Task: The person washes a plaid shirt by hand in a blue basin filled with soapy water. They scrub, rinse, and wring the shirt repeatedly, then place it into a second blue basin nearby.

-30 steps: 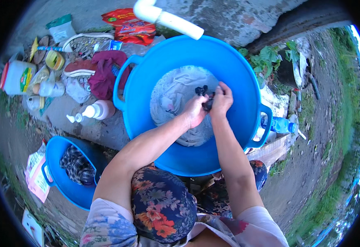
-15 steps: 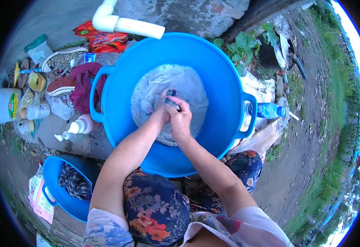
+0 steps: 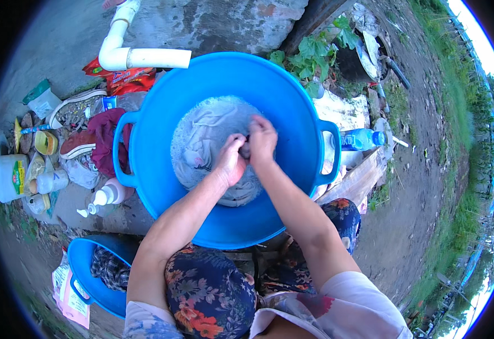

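A large blue tub [image 3: 292, 169] with two side handles stands before my knees. Pale wet laundry [image 3: 202, 133] lies in its sudsy water. My left hand [image 3: 231, 160] is closed on a bunched, darker piece of wet cloth [image 3: 245, 149], over the right part of the laundry. Against it, my right hand [image 3: 263, 140] grips the same bunch, its fingers slightly blurred. Most of the bunch is hidden between the two hands.
A white pipe [image 3: 151, 58] juts over the tub's far left rim. At left are a pump bottle [image 3: 111, 193], maroon cloth [image 3: 107, 138] and shoes. A smaller blue bucket [image 3: 83, 265] holds dark checked cloth. A blue-labelled bottle [image 3: 360, 139] lies at right.
Both hands have shifted right within the tub, and the right hand now sits higher, its fingers turned up. The whole view has shifted slightly.
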The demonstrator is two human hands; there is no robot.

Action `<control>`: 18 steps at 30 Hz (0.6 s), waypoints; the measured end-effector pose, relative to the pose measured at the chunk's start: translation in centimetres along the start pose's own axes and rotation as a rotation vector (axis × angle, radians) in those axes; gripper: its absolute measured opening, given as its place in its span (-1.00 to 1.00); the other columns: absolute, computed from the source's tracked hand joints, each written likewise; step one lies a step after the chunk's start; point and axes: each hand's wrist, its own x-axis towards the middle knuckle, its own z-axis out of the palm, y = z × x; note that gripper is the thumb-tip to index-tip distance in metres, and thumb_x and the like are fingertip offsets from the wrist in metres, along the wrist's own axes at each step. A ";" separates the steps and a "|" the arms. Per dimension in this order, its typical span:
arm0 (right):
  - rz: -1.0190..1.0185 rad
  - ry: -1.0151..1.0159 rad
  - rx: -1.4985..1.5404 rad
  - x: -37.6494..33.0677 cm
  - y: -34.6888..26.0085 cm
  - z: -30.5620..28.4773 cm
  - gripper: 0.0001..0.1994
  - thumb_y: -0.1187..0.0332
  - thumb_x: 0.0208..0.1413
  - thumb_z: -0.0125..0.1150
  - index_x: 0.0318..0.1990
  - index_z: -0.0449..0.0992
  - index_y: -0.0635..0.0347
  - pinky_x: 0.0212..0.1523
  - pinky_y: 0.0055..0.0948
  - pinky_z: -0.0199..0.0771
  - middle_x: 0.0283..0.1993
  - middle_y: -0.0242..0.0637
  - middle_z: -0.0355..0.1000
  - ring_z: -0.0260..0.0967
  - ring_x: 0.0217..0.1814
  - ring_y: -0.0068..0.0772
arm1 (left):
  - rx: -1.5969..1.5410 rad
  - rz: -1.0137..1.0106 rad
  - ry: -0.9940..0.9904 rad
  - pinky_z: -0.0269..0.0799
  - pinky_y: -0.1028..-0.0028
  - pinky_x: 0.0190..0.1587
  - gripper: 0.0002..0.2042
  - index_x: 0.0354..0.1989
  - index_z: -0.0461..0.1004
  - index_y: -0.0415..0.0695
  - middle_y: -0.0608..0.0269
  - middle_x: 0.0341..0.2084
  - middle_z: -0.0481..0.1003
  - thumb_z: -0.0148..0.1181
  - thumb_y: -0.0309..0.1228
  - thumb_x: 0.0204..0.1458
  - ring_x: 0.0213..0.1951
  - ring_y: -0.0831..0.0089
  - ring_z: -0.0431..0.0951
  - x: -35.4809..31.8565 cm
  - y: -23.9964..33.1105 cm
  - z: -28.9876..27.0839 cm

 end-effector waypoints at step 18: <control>-0.415 -0.197 -0.344 -4.0 -2.0 1.7 -0.84 0.49 -0.04 0.16 -0.27 0.58 0.23 -0.13 -0.35 0.41 -0.29 -0.17 0.51 0.42 -0.21 -0.29 | -0.316 0.016 -0.425 0.37 0.35 -0.24 -0.80 -0.12 0.33 -0.06 0.25 -0.34 0.42 -0.12 -0.27 0.20 -0.23 0.38 0.41 2.2 -0.2 -2.4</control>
